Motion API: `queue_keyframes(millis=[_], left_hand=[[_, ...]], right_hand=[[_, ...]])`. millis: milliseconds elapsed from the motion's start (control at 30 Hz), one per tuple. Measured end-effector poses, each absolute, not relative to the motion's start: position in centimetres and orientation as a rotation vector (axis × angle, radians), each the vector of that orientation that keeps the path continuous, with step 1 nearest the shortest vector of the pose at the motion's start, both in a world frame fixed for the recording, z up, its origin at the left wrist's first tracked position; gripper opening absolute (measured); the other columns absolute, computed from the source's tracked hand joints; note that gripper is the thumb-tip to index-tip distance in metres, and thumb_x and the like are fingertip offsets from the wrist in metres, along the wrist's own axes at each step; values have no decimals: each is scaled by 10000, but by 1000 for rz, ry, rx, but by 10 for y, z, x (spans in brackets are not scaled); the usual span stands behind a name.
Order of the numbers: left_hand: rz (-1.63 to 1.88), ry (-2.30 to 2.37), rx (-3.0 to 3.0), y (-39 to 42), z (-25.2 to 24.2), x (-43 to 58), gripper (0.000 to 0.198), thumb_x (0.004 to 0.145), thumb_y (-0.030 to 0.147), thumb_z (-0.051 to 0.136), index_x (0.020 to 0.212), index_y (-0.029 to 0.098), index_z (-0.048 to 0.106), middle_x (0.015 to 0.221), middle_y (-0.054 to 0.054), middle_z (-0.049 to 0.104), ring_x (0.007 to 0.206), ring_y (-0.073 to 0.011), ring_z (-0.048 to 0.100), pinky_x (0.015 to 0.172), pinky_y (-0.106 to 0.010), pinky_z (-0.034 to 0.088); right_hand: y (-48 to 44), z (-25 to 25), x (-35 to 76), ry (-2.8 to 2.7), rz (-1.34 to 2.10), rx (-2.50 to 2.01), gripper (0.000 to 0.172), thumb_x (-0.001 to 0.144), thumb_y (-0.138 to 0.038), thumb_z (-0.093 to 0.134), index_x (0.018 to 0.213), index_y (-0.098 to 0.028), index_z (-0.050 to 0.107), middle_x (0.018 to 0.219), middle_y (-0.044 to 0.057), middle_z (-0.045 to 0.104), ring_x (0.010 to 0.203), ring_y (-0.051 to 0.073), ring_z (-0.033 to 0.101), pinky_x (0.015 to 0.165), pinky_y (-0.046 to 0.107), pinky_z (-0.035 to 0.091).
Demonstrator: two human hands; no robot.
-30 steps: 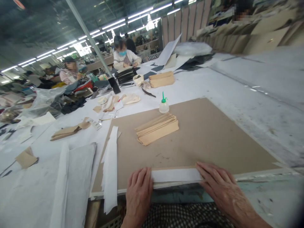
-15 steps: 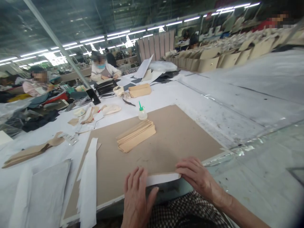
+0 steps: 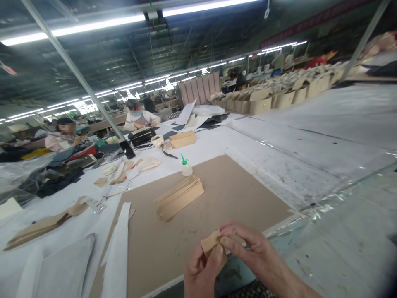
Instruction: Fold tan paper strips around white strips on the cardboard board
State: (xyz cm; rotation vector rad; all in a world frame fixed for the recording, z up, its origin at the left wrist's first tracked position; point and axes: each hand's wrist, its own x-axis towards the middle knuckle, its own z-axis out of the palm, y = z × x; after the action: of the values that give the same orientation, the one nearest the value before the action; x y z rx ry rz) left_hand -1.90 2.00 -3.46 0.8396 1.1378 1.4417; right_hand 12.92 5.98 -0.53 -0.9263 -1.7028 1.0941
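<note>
A small tan piece is held up between both hands over the front edge of the brown board. My left hand grips its lower left part, with the thumb across it. The fingertips of my right hand pinch its right end. Beyond the hands, a fanned stack of tan strips lies on the board. A clear bottle with a green nozzle stands at the board's far edge. Long white strips lie along the board's left side.
Grey sheets and tan pieces lie at the left. Farther back are a black stack, another tan stack and a row of beige bags. Two people sit across the table at the left.
Both hands have come together and risen slightly. The strip that lay white side up at the board's edge is gone from there; a tan piece is now in the hands. The view has tilted up.
</note>
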Motion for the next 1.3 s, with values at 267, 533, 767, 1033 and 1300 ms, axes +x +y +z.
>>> queue_keyframes(millis=[267,533,767,1033,1300], left_hand=[[1676,1362,1296,9,-34,-53,335,817,434,768,1060,207,722,1075,-86,687,927,-195,652,816,-290,552],[1583,1492,2167,8,-6,-85,221,881,93,662,1030,246,718,1066,-66,648,1014,-187,617,868,-297,542],[1595,1538,1890,5,-12,-84,90,890,178,653,879,226,728,1005,-62,669,1006,-204,616,941,-338,507],[1622,1362,551,11,-30,-106,333,595,408,899,634,150,692,1053,-66,638,970,-197,619,757,-226,530],[1567,1552,283,18,-74,-138,373,562,415,911,778,172,727,818,-38,738,717,-184,699,625,-253,595]], right_hand=[[58,0,112,-1987,746,-712,134,1019,-179,521,943,-207,627,958,6,662,929,143,598,889,278,428],[63,-8,102,-2186,315,-600,122,1008,-100,502,995,-190,582,970,19,672,910,160,565,987,378,352],[63,-8,100,-2275,513,-671,120,1044,-191,462,989,-205,567,950,29,663,910,173,584,942,369,409],[106,-19,153,-2388,1006,-971,216,972,-379,596,854,-214,669,811,6,644,788,176,600,690,267,443],[127,-38,168,-1732,1369,-1248,240,829,-416,711,906,-188,709,849,19,718,795,177,638,706,267,465]])
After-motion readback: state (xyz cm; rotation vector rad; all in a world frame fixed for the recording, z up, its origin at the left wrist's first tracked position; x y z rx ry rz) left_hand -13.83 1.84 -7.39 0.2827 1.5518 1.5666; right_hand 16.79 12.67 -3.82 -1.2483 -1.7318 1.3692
